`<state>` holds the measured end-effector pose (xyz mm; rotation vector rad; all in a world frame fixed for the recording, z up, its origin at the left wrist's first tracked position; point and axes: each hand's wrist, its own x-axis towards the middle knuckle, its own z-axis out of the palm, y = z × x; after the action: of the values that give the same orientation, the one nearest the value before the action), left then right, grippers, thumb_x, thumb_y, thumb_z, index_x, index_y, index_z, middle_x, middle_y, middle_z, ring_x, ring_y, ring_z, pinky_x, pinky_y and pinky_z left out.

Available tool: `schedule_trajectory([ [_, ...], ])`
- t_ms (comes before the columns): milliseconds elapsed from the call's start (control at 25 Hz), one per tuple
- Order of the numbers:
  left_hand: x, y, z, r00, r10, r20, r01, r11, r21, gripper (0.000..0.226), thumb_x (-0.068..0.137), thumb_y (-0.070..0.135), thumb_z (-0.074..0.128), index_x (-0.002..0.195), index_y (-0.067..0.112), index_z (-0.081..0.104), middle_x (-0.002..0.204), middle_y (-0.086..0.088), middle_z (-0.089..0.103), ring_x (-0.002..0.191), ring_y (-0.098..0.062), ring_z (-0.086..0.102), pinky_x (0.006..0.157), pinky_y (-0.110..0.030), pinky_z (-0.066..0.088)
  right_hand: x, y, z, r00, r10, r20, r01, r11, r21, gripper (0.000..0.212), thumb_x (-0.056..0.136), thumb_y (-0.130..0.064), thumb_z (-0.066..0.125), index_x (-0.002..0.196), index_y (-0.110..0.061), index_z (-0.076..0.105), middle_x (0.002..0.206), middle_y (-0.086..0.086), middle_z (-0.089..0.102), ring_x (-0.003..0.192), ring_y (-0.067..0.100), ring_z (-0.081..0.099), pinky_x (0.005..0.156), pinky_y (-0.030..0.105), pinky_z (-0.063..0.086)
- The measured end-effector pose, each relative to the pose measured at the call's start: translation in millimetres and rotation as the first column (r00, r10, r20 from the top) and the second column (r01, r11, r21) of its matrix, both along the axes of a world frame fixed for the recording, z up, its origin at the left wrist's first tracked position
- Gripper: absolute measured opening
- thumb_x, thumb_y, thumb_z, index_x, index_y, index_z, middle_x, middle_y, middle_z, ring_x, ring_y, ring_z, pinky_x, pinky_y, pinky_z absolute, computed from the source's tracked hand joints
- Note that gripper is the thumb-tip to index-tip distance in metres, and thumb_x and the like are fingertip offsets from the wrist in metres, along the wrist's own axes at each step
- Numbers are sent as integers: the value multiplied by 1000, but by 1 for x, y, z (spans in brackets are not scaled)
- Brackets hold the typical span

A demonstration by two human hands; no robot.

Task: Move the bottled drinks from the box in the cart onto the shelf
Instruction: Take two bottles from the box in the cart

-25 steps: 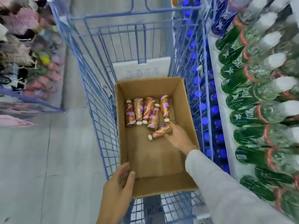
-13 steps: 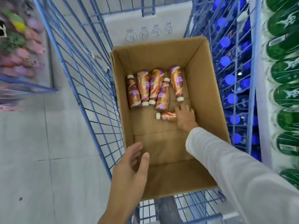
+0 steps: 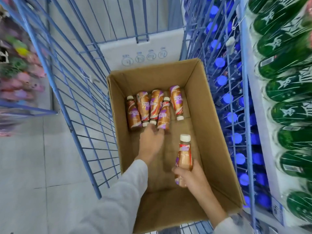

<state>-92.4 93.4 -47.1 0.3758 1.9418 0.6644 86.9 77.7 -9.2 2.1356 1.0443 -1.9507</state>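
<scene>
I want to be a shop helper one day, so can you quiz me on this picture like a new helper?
1. True or false: the right hand grips the held bottle with its cap up.
2. How many lying bottles are on the floor of the box?
3. The left hand: A) reaches toward the lying bottles, B) grips the box's rim, C) is out of view.
Key: 1 true; 2 five; 3 A.
</scene>
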Motion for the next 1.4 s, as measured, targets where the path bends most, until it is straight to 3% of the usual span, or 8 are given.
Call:
schedule_trajectory([
  [200, 9, 46, -97, 980, -194, -50, 185, 972, -148, 72, 89, 51, 59, 147, 15, 35, 140, -10, 53, 124, -33, 55, 105, -48, 47, 16, -17, 25, 990, -133, -34, 133, 991, -1, 57, 74, -19, 87, 120, -29, 56, 106, 2, 69, 94, 18, 70, 87, 40, 59],
  [480, 22, 69, -132, 973, -207, -106, 176, 953, -248, 84, 93, 44, 64, 154, 3, 21, 143, -16, 50, 126, -35, 53, 106, -46, 46, 43, -14, 42, 976, -216, -36, 216, 976, 2, 46, 75, -12, 86, 110, -25, 59, 99, 2, 69, 79, 11, 69, 52, 14, 50],
  [600, 19, 48, -94, 995, -101, -2, 100, 988, -120, 63, 88, 46, 70, 137, 11, 50, 127, -11, 64, 109, -27, 62, 95, -40, 52, 53, -14, 54, 978, -200, -57, 201, 980, 12, 44, 74, -12, 86, 110, -23, 62, 96, 5, 70, 77, 13, 71, 59, 24, 55],
  [760, 33, -17, 19, 988, 65, 143, -74, 996, 54, 51, 87, 46, 73, 127, 25, 49, 118, 2, 63, 100, -13, 63, 89, -33, 56, 56, -7, 92, 982, -141, -126, 151, 986, 69, 44, 73, -16, 87, 109, -25, 64, 92, 2, 73, 82, 19, 73, 78, 42, 62],
  [920, 62, -80, 145, 975, 164, 153, -187, 971, 152, 47, 85, 48, 75, 121, 26, 55, 113, 3, 67, 96, -11, 67, 70, -17, 53, 53, 2, 151, 974, -41, -222, 78, 984, 161, 38, 78, -20, 84, 108, -28, 63, 95, -4, 73, 77, 7, 71, 66, 25, 56],
  [1080, 88, -128, 239, 946, 256, 199, -304, 914, 267, 55, 73, 54, 83, 116, 29, 60, 106, 2, 71, 88, -7, 71, 69, -18, 54, 52, -1, 210, 959, 42, -279, 23, 974, 227, 34, 81, -21, 82, 106, -30, 61, 97, -7, 73, 76, 3, 69, 59, 18, 50],
  [1280, 103, -165, 305, 932, 284, 223, -353, 848, 395, 64, 59, 54, 83, 114, 31, 62, 101, 2, 75, 91, -19, 73, 72, -29, 59, 56, -33, 266, 943, 75, -325, 29, 953, 302, 42, 77, -20, 85, 113, -27, 64, 98, -1, 74, 90, 19, 73, 83, 42, 61],
  [1400, 106, -182, 331, 938, 255, 234, -339, 815, 471, 65, 59, 47, 85, 116, 28, 61, 101, -1, 75, 92, -25, 73, 74, -36, 62, 64, -58, 300, 928, 72, -366, 72, 928, 366, 38, 78, -21, 84, 110, -30, 64, 95, -5, 76, 85, 14, 73, 72, 30, 58],
])
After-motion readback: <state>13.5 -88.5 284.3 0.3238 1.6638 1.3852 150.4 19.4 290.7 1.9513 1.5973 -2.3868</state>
